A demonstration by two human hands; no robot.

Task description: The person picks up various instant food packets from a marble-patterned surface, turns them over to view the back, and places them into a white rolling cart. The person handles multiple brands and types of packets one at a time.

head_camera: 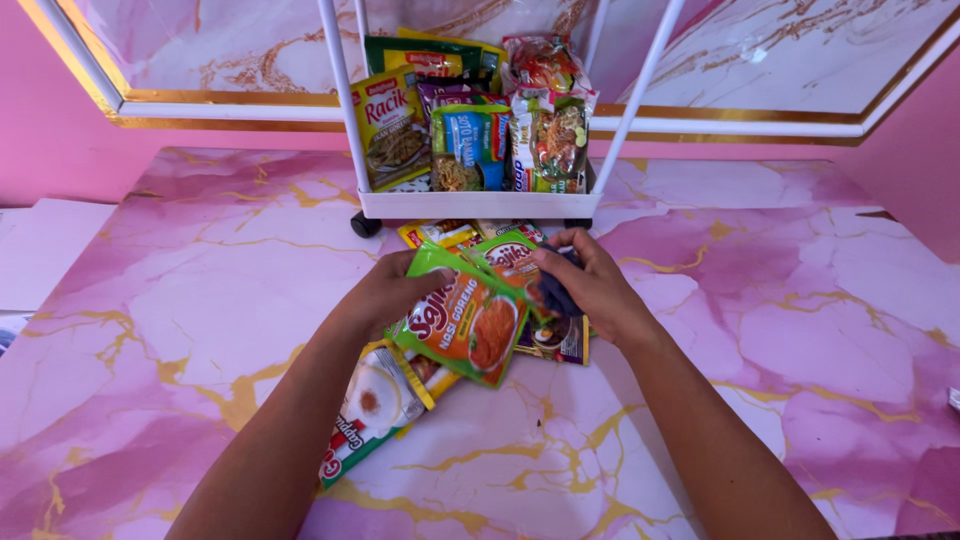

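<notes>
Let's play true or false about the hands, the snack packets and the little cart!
1. The left hand holds a green seasoning sachet with an orange rice picture. True.
2. The white wheeled cart tray is empty. False: it is packed with upright sachets.
3. The floor is pink marble-patterned with gold veins. True.
4. The right hand rests flat on the floor. False: its fingers grip dark packets in the bunch.
5. A cream packet showing a cup lies on the floor below the left hand. True.
</notes>
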